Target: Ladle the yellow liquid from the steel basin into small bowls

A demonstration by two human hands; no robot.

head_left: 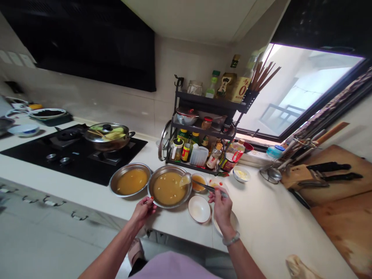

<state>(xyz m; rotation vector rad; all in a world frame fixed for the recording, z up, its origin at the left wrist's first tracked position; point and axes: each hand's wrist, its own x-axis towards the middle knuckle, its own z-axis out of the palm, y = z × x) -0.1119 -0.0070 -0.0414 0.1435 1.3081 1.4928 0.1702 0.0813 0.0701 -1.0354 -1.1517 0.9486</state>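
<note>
While your right hand (222, 203) holds the ladle (185, 179) at the 3 o'clock rim of the basin (168, 169) (your 12 o'clock), your left hand (142, 211) is at 7 o'clock, grip unclear; brace the basin, keep ladle level

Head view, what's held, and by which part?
Right hand holds the pale-headed ladle by its long dark handle. Left hand is at the rim of a round silvery metal bowl; grip unclear.

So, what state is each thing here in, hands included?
Left basin: holding amber liquid
Right basin: holding cloudy liquid with pale bits
Spoon: tilted, head at right basin's rim
Left hand: fingers at right basin's rim
Right hand: gripping spoon's handle
Pan: covered by glass lid
Knives: in their block
</note>
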